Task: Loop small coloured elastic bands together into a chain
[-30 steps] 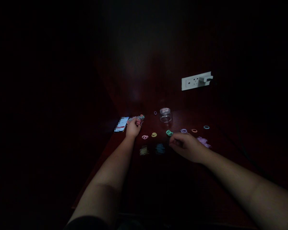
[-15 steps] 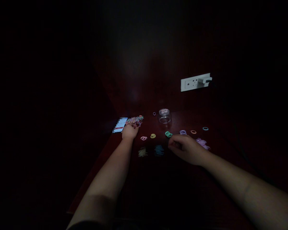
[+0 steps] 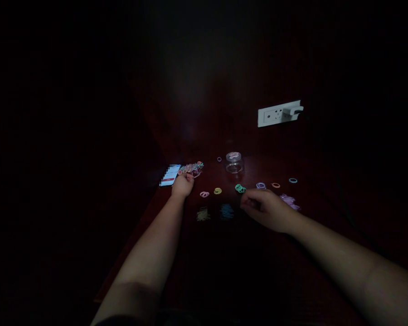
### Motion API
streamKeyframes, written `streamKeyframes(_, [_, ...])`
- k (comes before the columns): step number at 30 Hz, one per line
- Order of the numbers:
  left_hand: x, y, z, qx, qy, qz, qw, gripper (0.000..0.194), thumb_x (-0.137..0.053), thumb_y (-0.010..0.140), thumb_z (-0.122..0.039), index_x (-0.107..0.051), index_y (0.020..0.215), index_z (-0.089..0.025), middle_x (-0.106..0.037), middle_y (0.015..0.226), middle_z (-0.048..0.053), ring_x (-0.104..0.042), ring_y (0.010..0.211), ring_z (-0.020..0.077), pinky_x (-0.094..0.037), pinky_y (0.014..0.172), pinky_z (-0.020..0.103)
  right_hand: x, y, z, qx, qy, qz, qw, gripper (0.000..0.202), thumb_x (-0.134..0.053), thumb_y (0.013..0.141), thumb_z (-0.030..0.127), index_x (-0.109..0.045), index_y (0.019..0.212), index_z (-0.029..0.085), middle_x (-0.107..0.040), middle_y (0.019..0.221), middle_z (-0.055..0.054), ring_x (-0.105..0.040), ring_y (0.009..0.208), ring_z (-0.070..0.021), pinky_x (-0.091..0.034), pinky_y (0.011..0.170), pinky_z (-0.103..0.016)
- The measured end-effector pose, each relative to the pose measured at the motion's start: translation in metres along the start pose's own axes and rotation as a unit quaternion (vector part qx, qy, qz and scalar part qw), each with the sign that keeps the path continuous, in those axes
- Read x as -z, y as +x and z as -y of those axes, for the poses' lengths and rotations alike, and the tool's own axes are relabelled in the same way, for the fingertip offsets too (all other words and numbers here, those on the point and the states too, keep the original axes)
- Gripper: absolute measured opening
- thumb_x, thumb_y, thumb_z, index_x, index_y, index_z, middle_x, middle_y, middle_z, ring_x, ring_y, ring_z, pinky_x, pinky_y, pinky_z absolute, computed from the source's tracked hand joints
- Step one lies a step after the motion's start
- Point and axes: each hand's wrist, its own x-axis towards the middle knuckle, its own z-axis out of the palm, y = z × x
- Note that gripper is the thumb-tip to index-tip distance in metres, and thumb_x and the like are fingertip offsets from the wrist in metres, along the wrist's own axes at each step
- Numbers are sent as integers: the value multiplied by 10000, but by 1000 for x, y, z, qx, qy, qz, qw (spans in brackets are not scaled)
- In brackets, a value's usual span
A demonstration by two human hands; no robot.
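Mixed pile of coloured bands (image 3: 192,168) at the far left, immediately beyond the curled fingers of the left hand (image 3: 182,185); whether these grip a band cannot be told. The right hand (image 3: 268,209), fingers bent inward, any grip hidden, is just nearer than the green bands (image 3: 240,188), with a purple bundle (image 3: 289,201) beyond its wrist. Surface: dark reddish table (image 3: 255,168) bearing a phone (image 3: 170,175), left of the pile, and a clear lidded jar (image 3: 234,163). Room: very dim; a white wall socket (image 3: 269,117) at far right holds a plug (image 3: 292,111).
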Motion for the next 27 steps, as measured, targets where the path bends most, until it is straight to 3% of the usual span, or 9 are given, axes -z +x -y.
streamKeyframes(6, [-4,4,6,-14,-23,0,1000,90,-571,799,-221,-642,846,-194,-714,855,43,-644,749,172,-480,755,284,0,-1,0,0,9,1,1000,121,-546,858,223,-565,744,186,-477,617,29,-424,560,-107,-334,512,-244])
streamKeyframes(18, [0,0,1,-20,-93,-26,995,125,-554,842,-278,-610,866,-169,-675,813,47,-620,734,186,-475,738,296,-1,0,-3,2,9,-2,1000,127,-546,854,223,-558,733,187,-481,618,30,-427,561,-104,-330,513,-237])
streamKeyframes(23, [9,-20,-25,-70,-142,-27,987,162,-509,892,-290,-601,896,-157,-668,849,57,-620,781,185,-477,770,297,0,0,-2,-3,13,-7,1000,99,-541,858,221,-555,766,190,-475,628,36,-433,567,-104,-341,522,-236])
streamKeyframes(25, [15,-42,-43,-104,-161,-2,982,153,-508,898,-291,-599,881,-170,-666,836,36,-617,771,165,-477,747,273,0,0,0,-6,16,-17,1000,25,-545,851,204,-558,832,195,-476,646,42,-433,563,-100,-341,517,-231])
streamKeyframes(27, [21,-71,-62,-150,-210,51,965,182,-470,925,-311,-588,889,-176,-656,826,20,-600,723,141,-468,688,251,0,0,2,-2,15,-35,999,122,-560,835,184,-562,956,198,-492,682,44,-437,557,-95,-344,511,-225])
